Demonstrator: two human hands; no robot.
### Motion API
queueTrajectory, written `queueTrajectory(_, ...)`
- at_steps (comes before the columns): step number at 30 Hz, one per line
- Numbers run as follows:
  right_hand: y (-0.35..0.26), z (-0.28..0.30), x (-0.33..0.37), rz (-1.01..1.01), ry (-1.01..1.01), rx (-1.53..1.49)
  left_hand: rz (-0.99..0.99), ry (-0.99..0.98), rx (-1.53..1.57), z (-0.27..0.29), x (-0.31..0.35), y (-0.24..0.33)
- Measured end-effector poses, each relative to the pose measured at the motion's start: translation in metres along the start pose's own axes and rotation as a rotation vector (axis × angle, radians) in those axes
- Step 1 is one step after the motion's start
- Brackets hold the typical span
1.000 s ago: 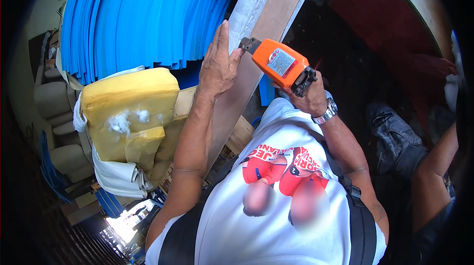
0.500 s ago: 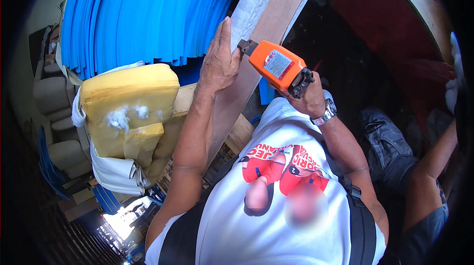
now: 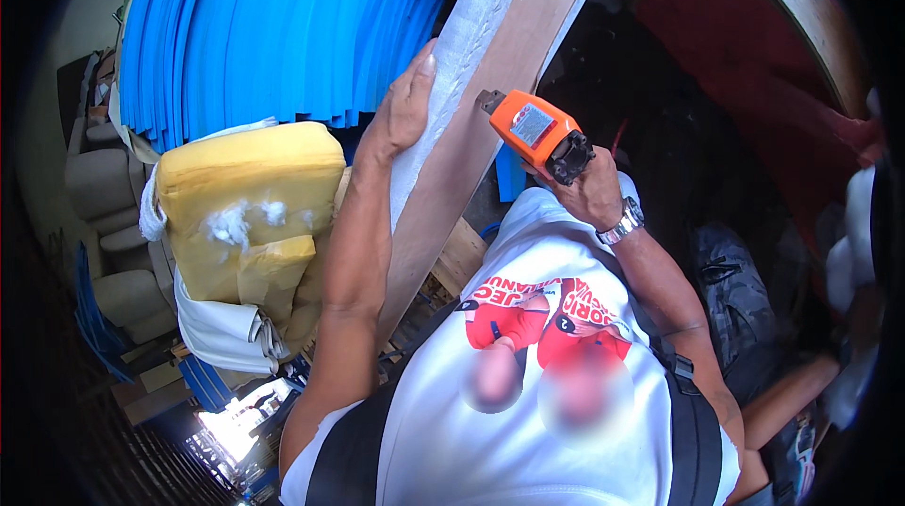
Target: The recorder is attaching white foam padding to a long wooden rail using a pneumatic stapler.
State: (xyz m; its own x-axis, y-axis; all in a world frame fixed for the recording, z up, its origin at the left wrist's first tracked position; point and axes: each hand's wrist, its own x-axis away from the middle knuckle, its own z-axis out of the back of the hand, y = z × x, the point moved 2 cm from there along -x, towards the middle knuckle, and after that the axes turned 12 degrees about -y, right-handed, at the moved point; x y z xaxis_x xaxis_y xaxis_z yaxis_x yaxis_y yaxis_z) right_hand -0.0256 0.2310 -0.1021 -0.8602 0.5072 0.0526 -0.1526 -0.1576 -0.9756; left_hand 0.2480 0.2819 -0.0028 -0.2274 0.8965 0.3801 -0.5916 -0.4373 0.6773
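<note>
A long board (image 3: 471, 134) runs diagonally in front of me, with a pale grey fabric strip (image 3: 457, 63) lapped along its left edge. My left hand (image 3: 405, 110) is closed on that edge, its fingertips at the fabric; part of the grip is hidden. In my right hand (image 3: 592, 193) is an orange staple gun (image 3: 535, 125) with a dark nose. The nose points at the board's brown face, right of the fabric; whether it touches cannot be made out. A metal watch is on my right wrist.
Blue curved sheets (image 3: 273, 30) stand stacked at the far left. Nearer sits a yellow foam cushion (image 3: 250, 171) with white fluff and white cloth (image 3: 222, 322). Grey seats (image 3: 99, 186) are farther left. Another person's arm (image 3: 792, 393) shows at the lower right; red material (image 3: 726, 35) hangs behind.
My left hand has shifted left and slightly down along the fabric edge. The staple gun has moved away from that hand, slightly right and down. The other person's arm at right has lowered.
</note>
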Motion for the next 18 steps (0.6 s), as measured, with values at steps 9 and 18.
queueTrajectory(9, -0.014, -0.004, 0.007, -0.049, 0.051, -0.11, 0.004, 0.11, -0.501, -0.024, 0.04, 0.02)
queueTrajectory(18, -0.017, 0.019, -0.007, 0.059, -0.039, -0.168, -0.036, 0.074, -0.466, -0.017, 0.024, 0.021)
